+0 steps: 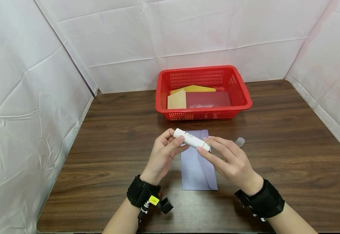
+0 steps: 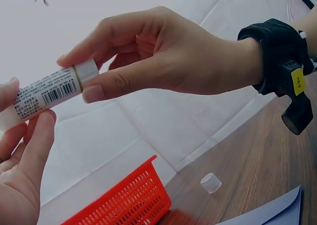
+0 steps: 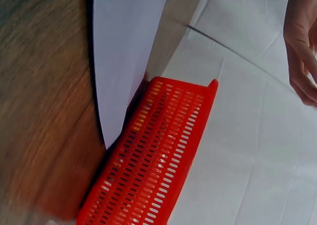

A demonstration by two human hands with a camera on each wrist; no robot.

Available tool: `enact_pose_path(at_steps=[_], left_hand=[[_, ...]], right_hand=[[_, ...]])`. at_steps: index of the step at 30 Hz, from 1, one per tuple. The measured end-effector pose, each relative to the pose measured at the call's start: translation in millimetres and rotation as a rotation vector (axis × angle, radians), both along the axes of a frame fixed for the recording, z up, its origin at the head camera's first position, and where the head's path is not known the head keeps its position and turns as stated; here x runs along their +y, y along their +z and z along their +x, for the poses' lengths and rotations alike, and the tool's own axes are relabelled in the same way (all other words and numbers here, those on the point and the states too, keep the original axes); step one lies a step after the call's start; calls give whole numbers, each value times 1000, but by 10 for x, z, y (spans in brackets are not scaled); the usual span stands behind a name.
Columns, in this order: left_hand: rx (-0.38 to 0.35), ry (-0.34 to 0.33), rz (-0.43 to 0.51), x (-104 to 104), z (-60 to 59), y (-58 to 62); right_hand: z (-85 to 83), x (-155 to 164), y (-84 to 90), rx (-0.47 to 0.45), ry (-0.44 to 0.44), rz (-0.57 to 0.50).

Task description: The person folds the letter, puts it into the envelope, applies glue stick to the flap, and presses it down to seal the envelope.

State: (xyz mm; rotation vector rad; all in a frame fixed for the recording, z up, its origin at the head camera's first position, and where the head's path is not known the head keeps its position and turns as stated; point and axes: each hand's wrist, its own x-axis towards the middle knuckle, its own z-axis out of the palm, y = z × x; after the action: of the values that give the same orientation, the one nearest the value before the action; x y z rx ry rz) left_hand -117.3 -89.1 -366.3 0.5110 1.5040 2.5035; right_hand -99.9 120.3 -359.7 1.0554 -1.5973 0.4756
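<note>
Left hand: the left hand (image 1: 164,152) pinches one end of a white glue stick (image 1: 191,139) between thumb and fingertips, the fingers curled round the tube.
Right hand: the right hand (image 1: 231,161) pinches the other end of the same tube between thumb and forefinger; in the left wrist view its thumb and finger close on a pale band at that end, beside a barcode label.
Glue stick: held in the air between both hands, tilted, its left end higher and farther from the person, directly above the envelope.
Envelope: a lavender envelope (image 1: 197,169) lies flat on the table under the hands, flap side up, long axis running away from the person; the hands and the tube cover part of its far half.
Cap: a small translucent cap (image 1: 240,141) stands on the table just right of the right hand's fingers, apart from the envelope and touched by neither hand.
Basket: a red plastic basket (image 1: 240,89) sits beyond the envelope at the far side of the table, well clear of the hands; inside lie a tan envelope (image 1: 177,100), a yellow envelope (image 1: 194,88) and a dark red envelope (image 1: 208,99), overlapping.
Table: dark wood-grain table (image 1: 289,156), bare wood on either side of the envelope.
Surround: white sheeting (image 1: 26,81) walls in the table on the left, back and right.
Wrists: black straps with cameras on both wrists.
</note>
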Motion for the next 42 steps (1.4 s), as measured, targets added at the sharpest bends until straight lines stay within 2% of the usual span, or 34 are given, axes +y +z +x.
enact_pose_path(at_steps=[3, 5, 7, 10, 12, 14, 16, 19, 21, 22, 24, 27, 29, 30, 32, 35, 37, 38, 40, 42], left_hand=[[4, 2, 7, 1, -3, -6], [13, 6, 16, 0, -1, -9], [27, 16, 26, -5, 2, -11], [50, 33, 41, -13, 6, -7], [61, 39, 40, -19, 8, -6], [64, 41, 34, -22, 10, -4], [63, 45, 24, -21, 13, -3], [55, 54, 16, -17, 13, -1], [51, 60, 15, -14, 15, 2], [50, 61, 16, -13, 15, 1], [49, 55, 22, -11, 16, -2], [50, 37, 29, -7, 17, -11], [48, 23, 32, -1, 15, -18], [46, 19, 31, 0, 14, -21], [41, 15, 28, 2, 13, -22], [34, 15, 17, 1, 10, -26], [31, 13, 11, -2, 6, -32], [31, 14, 9, -5, 4, -37], [28, 17, 14, -14, -2, -47], [26, 22, 21, -26, -4, -52]], right_hand=[[-7, -4, -48, -124, 68, -55], [6, -3, -82, -305, 158, -111], [41, 5, -103, -576, 277, -195], [104, 23, -98, -1032, 417, -348], [130, 30, -79, -1271, 482, -459], [133, 28, -64, -1415, 534, -535], [131, 23, -59, -1473, 569, -585], [134, 11, -64, -1475, 557, -615], [142, 2, -79, -1410, 510, -594], [144, -2, -91, -1350, 483, -566], [124, -9, -114, -1117, 406, -433], [51, -20, -124, -606, 219, -201], [-6, -17, -102, -289, 107, -109], [-26, -16, -87, -187, 74, -78], [-47, -8, -56, -82, 45, -42], [-59, 3, -45, -50, 40, -18], [-58, 8, -63, -103, 55, -26], [-53, 12, -76, -160, 76, -32], [-33, 30, -105, -375, 148, -58], [9, 47, -121, -707, 251, -109]])
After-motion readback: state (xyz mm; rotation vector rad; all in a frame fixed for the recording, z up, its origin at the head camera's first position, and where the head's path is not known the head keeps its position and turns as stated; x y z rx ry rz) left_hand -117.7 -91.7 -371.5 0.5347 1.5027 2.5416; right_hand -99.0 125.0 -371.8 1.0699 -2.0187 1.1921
